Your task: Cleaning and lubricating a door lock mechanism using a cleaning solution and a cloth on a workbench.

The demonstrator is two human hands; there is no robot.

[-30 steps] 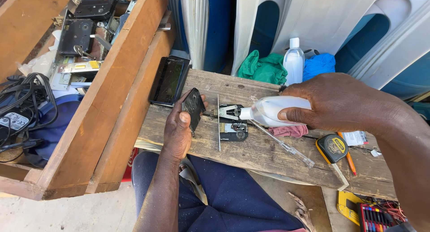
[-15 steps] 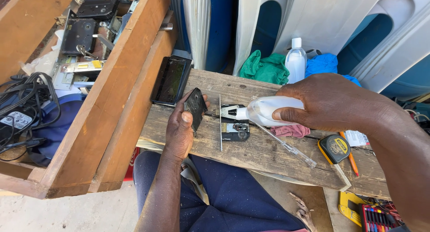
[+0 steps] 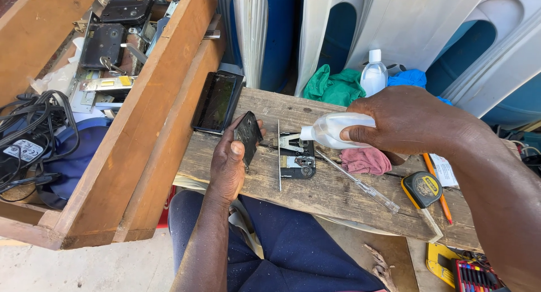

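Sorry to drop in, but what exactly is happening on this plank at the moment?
A person sits with a wooden plank across their lap. The right hand holds a small squeeze bottle tipped sideways, its nozzle over an opened door lock body lying on the plank. The left hand holds a dark metal cover plate upright beside it. A screwdriver, pink rag and tape measure lie nearby.

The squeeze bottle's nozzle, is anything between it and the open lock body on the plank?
Nothing visible blocks it. The right hand holds the squeeze bottle on its side, nozzle right over the open lock body. The left hand holds the black cover plate off to the side, and the screwdriver lies clear of the gap.
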